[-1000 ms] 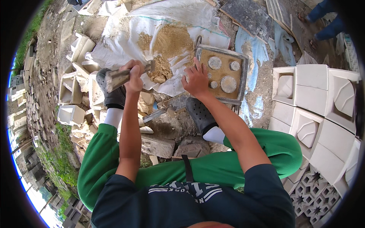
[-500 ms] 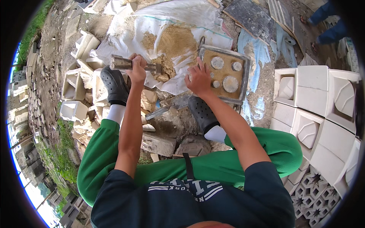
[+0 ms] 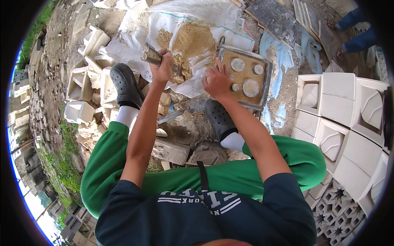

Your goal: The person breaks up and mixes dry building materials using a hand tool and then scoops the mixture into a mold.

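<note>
My left hand [image 3: 165,67] is closed around the middle of a short, thick hammer [image 3: 150,54]. The hammer's wide end tilts up to the left, and its other end hangs over the sandy heap. My right hand [image 3: 217,80] rests on the left rim of a rectangular metal mould frame [image 3: 267,80], fingers apart. Brown sandy material [image 3: 245,74] fills the frame level, with round grey discs of different sizes set into it, among them a large disc [image 3: 250,87]. Part of the frame's left side is hidden under my right hand.
A pale sack sheet [image 3: 160,26] with a heap of yellow-brown sand [image 3: 193,39] lies ahead. Broken cast blocks [image 3: 79,84] are piled at left, whole white blocks [image 3: 336,98] stacked at right. A dark board [image 3: 273,20] lies at far right, near another person's legs [image 3: 357,41].
My left hand has moved right with the hammer, which has tilted so that its wide end sits higher. My right hand stays at the frame's left rim, shifted slightly.
</note>
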A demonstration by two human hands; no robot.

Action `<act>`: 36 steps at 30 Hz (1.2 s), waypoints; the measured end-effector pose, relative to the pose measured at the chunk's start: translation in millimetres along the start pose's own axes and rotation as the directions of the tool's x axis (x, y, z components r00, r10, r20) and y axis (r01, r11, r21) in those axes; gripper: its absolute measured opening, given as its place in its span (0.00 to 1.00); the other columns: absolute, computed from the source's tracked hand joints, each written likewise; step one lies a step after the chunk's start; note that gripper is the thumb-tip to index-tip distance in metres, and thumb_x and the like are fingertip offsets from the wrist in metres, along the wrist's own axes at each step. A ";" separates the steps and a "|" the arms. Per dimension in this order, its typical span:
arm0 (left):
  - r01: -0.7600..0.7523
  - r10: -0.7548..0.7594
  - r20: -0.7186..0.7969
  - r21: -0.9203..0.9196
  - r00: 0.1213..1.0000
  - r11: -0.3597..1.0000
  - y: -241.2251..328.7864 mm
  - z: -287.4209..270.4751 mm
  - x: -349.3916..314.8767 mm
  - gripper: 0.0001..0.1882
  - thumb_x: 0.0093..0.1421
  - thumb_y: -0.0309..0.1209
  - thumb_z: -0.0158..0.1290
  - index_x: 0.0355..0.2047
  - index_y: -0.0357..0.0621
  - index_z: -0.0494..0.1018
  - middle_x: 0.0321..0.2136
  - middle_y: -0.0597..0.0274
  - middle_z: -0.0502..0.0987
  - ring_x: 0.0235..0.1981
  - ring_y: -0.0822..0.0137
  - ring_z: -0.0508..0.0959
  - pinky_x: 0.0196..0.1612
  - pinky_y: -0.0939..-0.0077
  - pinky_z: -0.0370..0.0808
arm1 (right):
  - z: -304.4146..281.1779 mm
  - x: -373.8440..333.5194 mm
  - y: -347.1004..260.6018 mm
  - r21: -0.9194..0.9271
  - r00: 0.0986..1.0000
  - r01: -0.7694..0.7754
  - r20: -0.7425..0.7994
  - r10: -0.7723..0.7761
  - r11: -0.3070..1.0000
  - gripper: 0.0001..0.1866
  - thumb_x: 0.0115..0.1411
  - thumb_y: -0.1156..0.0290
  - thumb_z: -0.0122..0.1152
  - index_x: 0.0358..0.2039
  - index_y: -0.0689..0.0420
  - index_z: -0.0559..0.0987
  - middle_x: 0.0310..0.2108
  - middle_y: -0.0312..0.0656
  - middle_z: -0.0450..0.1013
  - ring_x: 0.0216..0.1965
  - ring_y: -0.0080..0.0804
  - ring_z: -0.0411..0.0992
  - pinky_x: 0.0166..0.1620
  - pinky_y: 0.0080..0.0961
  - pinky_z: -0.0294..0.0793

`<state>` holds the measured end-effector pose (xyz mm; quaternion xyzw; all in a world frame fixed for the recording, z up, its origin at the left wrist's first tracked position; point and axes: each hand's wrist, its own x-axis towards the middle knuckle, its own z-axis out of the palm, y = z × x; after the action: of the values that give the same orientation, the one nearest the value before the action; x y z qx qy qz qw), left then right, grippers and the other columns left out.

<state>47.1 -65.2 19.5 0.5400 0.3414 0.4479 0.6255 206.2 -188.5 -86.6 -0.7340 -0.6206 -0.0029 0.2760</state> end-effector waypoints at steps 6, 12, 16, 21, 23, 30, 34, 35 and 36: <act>-0.149 0.153 0.045 -0.073 0.987 0.986 63.2 5.8 1.9 0.13 0.55 0.28 0.43 0.15 0.43 0.57 0.12 0.70 0.57 0.14 0.79 0.53 0.19 0.79 0.50 | -3.1 3.2 3.7 -0.037 0.999 -0.028 0.045 0.030 0.999 0.13 0.50 0.65 0.56 0.34 0.56 0.78 0.40 0.42 0.73 0.62 0.42 0.56 0.60 0.51 0.53; -0.020 0.007 -0.102 -0.127 0.995 0.992 -7.4 -8.1 15.1 0.14 0.54 0.26 0.42 0.14 0.45 0.54 0.12 0.70 0.56 0.14 0.77 0.54 0.19 0.78 0.51 | -1.6 7.0 2.5 -0.021 1.000 0.002 -0.004 -0.002 1.000 0.12 0.49 0.65 0.57 0.34 0.56 0.79 0.39 0.41 0.73 0.62 0.43 0.56 0.60 0.51 0.54; -0.085 0.075 -0.084 -0.117 0.994 0.990 37.6 -1.3 16.6 0.13 0.54 0.25 0.42 0.14 0.46 0.54 0.12 0.71 0.54 0.14 0.77 0.53 0.19 0.79 0.51 | 2.0 3.9 8.6 -0.032 0.999 -0.033 0.027 0.033 0.999 0.12 0.49 0.65 0.57 0.34 0.56 0.79 0.39 0.41 0.73 0.62 0.42 0.56 0.60 0.51 0.53; -0.178 0.197 0.054 -0.245 0.979 0.953 55.8 2.7 2.9 0.12 0.54 0.26 0.43 0.15 0.44 0.57 0.12 0.72 0.54 0.14 0.78 0.54 0.19 0.81 0.52 | -1.6 5.8 6.3 -0.024 1.000 -0.019 0.019 0.020 1.000 0.12 0.50 0.65 0.57 0.34 0.55 0.79 0.40 0.41 0.73 0.62 0.42 0.56 0.60 0.52 0.52; -0.119 0.110 -0.084 -0.111 0.990 0.987 4.6 -2.2 3.3 0.11 0.54 0.26 0.43 0.16 0.44 0.59 0.12 0.72 0.55 0.15 0.79 0.54 0.20 0.81 0.52 | -3.1 5.5 -2.0 -0.009 1.000 -0.012 0.015 0.012 1.000 0.12 0.50 0.65 0.56 0.34 0.55 0.79 0.40 0.41 0.73 0.62 0.42 0.55 0.61 0.52 0.52; -0.061 0.063 0.012 -0.113 0.998 0.992 42.0 8.7 19.0 0.12 0.54 0.26 0.42 0.15 0.44 0.57 0.12 0.72 0.56 0.15 0.79 0.54 0.20 0.80 0.51 | 3.8 -4.9 7.2 -0.052 0.998 -0.042 0.043 0.045 0.998 0.12 0.50 0.64 0.57 0.34 0.55 0.79 0.39 0.42 0.73 0.62 0.42 0.56 0.60 0.51 0.52; -0.127 0.154 0.211 -0.136 0.965 0.983 52.9 3.0 6.5 0.11 0.55 0.26 0.42 0.17 0.43 0.57 0.14 0.71 0.56 0.16 0.78 0.54 0.20 0.80 0.52 | -1.1 1.0 6.6 -0.040 1.000 -0.019 0.006 0.019 0.999 0.13 0.49 0.64 0.57 0.33 0.55 0.79 0.39 0.41 0.73 0.62 0.42 0.56 0.60 0.51 0.52; -0.103 0.130 0.201 -0.142 0.971 0.984 34.7 1.9 3.8 0.11 0.55 0.26 0.42 0.17 0.43 0.58 0.14 0.71 0.56 0.16 0.78 0.54 0.20 0.80 0.52 | -2.1 3.5 6.1 -0.036 1.000 -0.013 0.009 0.013 0.999 0.12 0.49 0.64 0.57 0.33 0.56 0.79 0.39 0.41 0.73 0.62 0.42 0.56 0.60 0.52 0.52; -0.040 0.048 0.123 -0.074 0.991 0.996 5.4 -7.0 5.1 0.11 0.55 0.26 0.42 0.16 0.43 0.58 0.13 0.71 0.57 0.15 0.79 0.55 0.20 0.80 0.52 | -2.5 5.5 -0.2 -0.025 1.000 0.002 0.004 -0.002 1.000 0.12 0.49 0.64 0.57 0.33 0.56 0.79 0.39 0.41 0.73 0.62 0.42 0.56 0.60 0.52 0.52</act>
<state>41.5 -57.8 23.7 0.5516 0.2734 0.4389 0.6545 208.1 -184.5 -82.5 -0.7368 -0.6217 -0.0094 0.2655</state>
